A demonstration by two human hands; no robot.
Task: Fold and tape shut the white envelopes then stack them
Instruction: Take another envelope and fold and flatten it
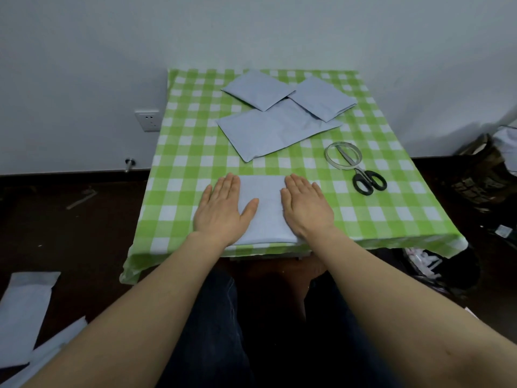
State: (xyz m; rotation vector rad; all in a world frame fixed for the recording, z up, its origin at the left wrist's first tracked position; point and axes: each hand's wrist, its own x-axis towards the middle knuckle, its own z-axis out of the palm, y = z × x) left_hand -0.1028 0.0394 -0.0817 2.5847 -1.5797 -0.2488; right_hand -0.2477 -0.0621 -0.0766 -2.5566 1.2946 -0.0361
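Envelope pressing: fold being flattened at near table edge

Envelope (263, 208) flat on green-checked tablecloth (195, 152), at near edge, between both hands. Left hand (223, 208) palm down on its left part, fingers extended and held together, thumb spread inward across the paper. Right hand (306, 205) palm down on its right part, fingers likewise straight and close together. Neither hand clamped on anything; both pressing flat. Judged purpose: weight spread over the folded paper to set the crease and keep the fold from springing open before taping.

Tape roll (343, 155) and black-handled scissors (363, 177) to the right, near the right hand, blades lying across the roll; apparently kept within easy reach for the sealing step. Not yet in use.

Far half of table: two folded envelopes (258, 89) (321, 98) lying partly over a larger unfolded envelope (268, 133), loosely overlapped rather than squarely stacked. Whether those two are taped: cannot tell.

No containers visible on the table. Further white sheets (25, 309) on the dark floor at lower left.
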